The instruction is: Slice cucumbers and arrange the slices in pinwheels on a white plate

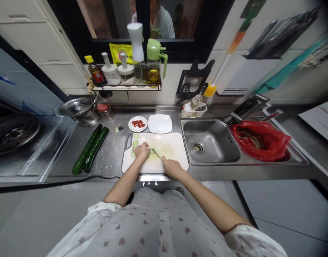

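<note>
My right hand is closed around the handle of a knife, its blade pointing left over the white cutting board. By the blade's tip lies a round cucumber slice. My left hand rests on the board's left half, thumb and fingers apart, the fingertips reaching the cucumber slices lined up along that side. Part of this row is hidden under the fingers. Left of the board, two whole cucumbers lie side by side on the steel counter.
Behind the board stand a plate of chopped red pieces and a white square plate. A sink is at right, with a red plastic bag beyond it. A lidded pot stands back left, below a seasoning shelf.
</note>
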The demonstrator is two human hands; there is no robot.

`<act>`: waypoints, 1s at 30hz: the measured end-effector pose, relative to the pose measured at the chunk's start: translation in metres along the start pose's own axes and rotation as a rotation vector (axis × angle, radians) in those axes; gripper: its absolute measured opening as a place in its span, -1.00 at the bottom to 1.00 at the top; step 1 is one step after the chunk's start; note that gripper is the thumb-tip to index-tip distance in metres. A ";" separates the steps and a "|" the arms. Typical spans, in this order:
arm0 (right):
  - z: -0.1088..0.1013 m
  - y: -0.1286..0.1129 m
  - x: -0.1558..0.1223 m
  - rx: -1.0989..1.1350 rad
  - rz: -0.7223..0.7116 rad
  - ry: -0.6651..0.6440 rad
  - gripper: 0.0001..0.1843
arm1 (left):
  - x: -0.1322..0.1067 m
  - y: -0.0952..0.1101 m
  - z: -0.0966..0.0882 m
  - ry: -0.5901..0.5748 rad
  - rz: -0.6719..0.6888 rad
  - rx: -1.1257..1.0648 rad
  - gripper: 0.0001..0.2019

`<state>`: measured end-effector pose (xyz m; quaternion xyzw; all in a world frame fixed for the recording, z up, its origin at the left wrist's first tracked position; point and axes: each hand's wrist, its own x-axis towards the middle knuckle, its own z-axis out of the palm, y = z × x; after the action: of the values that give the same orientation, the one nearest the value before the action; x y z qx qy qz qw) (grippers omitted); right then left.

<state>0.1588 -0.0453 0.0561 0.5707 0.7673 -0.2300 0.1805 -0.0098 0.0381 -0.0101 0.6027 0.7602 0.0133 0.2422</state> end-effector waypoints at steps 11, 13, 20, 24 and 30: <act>-0.006 0.001 0.005 -0.027 -0.006 -0.004 -0.58 | -0.002 0.002 -0.001 -0.002 0.007 0.010 -0.81; -0.009 0.002 0.007 -0.047 -0.010 -0.011 -0.57 | -0.001 0.001 -0.001 -0.005 0.005 0.010 -0.80; -0.017 0.006 0.014 -0.085 -0.023 -0.041 -0.61 | 0.001 0.001 0.000 -0.004 0.002 0.012 -0.80; -0.020 0.008 0.016 -0.077 -0.019 -0.060 -0.64 | 0.001 0.000 0.000 -0.009 0.003 0.008 -0.80; -0.018 0.010 0.015 -0.103 -0.033 -0.062 -0.61 | 0.000 0.000 -0.001 -0.006 0.001 0.002 -0.78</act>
<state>0.1641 -0.0208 0.0617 0.5406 0.7816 -0.2105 0.2295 -0.0099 0.0386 -0.0097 0.6033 0.7592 0.0109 0.2438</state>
